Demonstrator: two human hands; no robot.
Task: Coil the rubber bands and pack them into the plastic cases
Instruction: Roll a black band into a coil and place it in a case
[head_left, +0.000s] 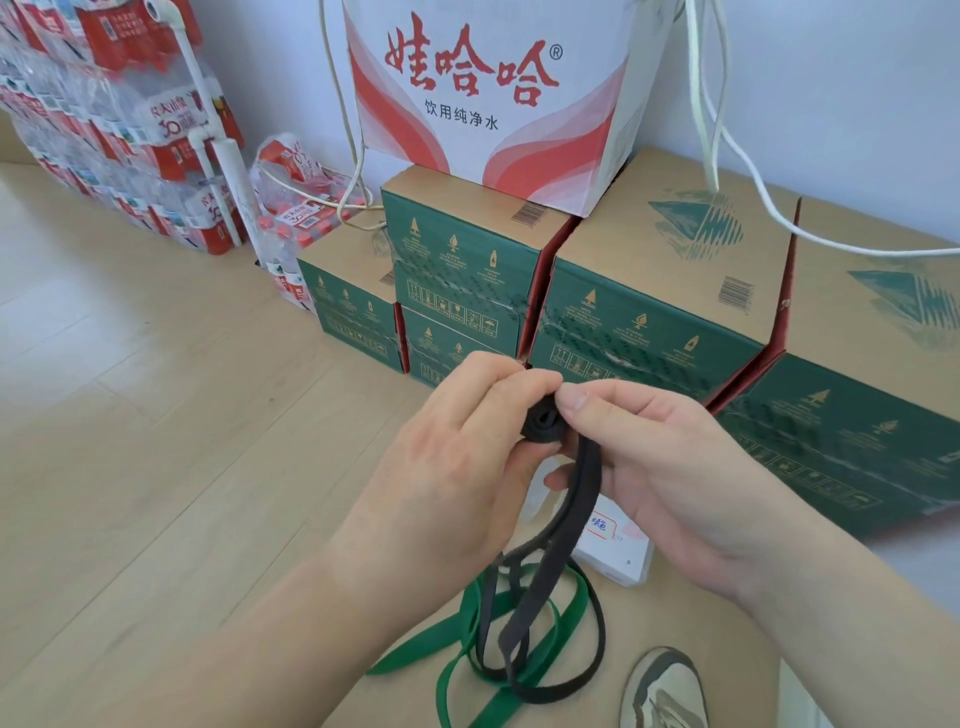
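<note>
While the left hand (457, 457) pinched the small coiled start of the flat black rubber band (543, 423), the right hand (670, 467) fingers clamped its loose tail, which hung nearward.

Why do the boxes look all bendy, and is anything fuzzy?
Head view: the wide lens curves the green boxes near the edges; the water bottles at far left look smeared; soft daylight, the hands and the black band fairly sharp.
</note>
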